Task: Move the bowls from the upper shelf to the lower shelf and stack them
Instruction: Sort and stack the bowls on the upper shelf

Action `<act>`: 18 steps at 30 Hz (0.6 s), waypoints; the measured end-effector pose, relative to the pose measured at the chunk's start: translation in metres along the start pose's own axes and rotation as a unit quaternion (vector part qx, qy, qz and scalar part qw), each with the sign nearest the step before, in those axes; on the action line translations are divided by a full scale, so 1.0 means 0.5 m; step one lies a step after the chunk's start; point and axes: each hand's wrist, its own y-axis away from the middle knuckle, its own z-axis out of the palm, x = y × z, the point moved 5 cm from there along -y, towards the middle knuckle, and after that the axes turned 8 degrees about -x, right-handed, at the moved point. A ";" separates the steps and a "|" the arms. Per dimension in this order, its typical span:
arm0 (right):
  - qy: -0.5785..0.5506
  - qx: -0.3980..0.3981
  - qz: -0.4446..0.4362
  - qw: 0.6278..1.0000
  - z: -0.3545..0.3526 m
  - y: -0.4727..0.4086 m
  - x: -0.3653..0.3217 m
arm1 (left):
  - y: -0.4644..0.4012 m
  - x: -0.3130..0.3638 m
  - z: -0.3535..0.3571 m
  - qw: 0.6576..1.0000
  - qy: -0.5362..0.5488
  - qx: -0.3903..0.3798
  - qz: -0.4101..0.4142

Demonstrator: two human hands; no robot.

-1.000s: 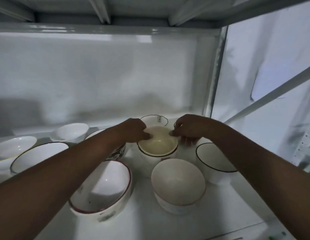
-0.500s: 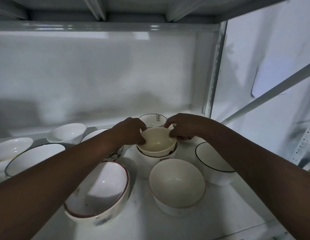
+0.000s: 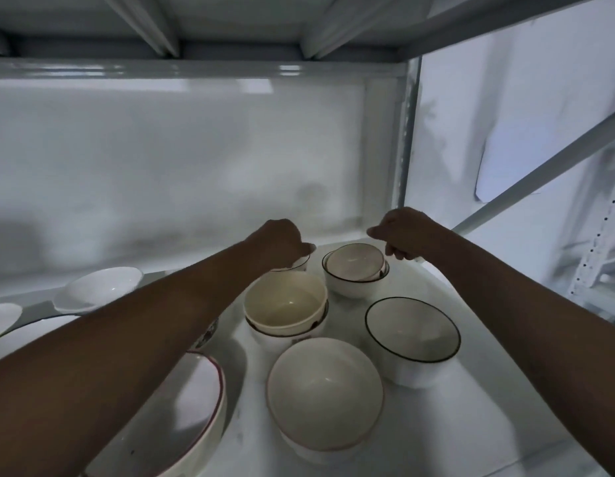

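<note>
Bowls crowd the white shelf (image 3: 478, 438) in the head view. A cream bowl (image 3: 285, 302) sits nested in a white one, mid-shelf. Behind it, I see the left hand (image 3: 282, 242) curled over the rim of a small bowl (image 3: 297, 265), fingers on it; I cannot tell how firm the grasp is. The right hand (image 3: 400, 237) hovers loosely clenched, grasping nothing, just beside a nested black-rimmed pair (image 3: 356, 270). Another black-rimmed bowl (image 3: 412, 330) stands right; a plain one (image 3: 325, 392) nearest.

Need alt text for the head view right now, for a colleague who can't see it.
Both hands reach to the back of a white shelf crowded with bowls: the left hand touches a small rear bowl, and the right hand hovers beside a nested pair. A cream bowl sits stacked mid-shelf.
</note>
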 end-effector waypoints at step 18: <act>-0.085 -0.010 0.001 0.996 0.043 -0.051 0.086 | -0.092 0.089 0.098 0.993 0.034 -0.097 -0.062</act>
